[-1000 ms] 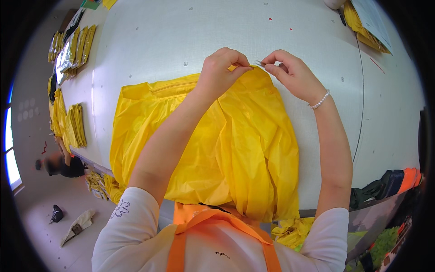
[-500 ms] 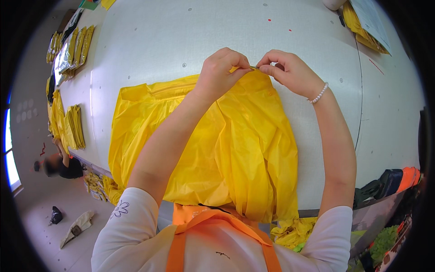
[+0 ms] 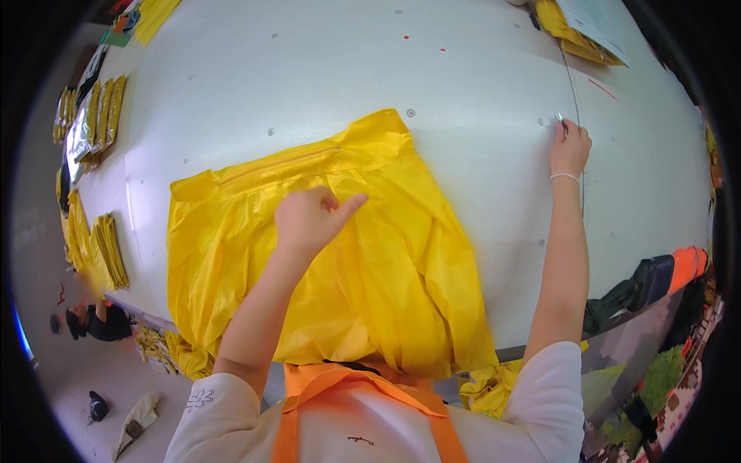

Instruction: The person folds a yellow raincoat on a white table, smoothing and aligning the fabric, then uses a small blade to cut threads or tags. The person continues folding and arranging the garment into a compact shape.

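Observation:
A yellow garment of thin, shiny fabric lies spread in front of me, gathered into folds under a wide band with a zipper along the far side. My left hand hovers over it just below the zipper, fingers loosely curled and thumb stretched apart, with nothing visible in it. Off to the right of the garment, my right hand is closed on a small shiny metal tool at the table; only its tip shows, so its kind is unclear.
The pale table has a seam at right. Plastic-wrapped yellow packs and folded yellow pieces line its left side. Yellow packets with papers lie far right. Dark and orange cloth sits at the near right edge. A person is at left.
Both hands have let go of the band's far right corner. My left hand has drawn back toward me; my right hand has gone right and now grips the small metal tool.

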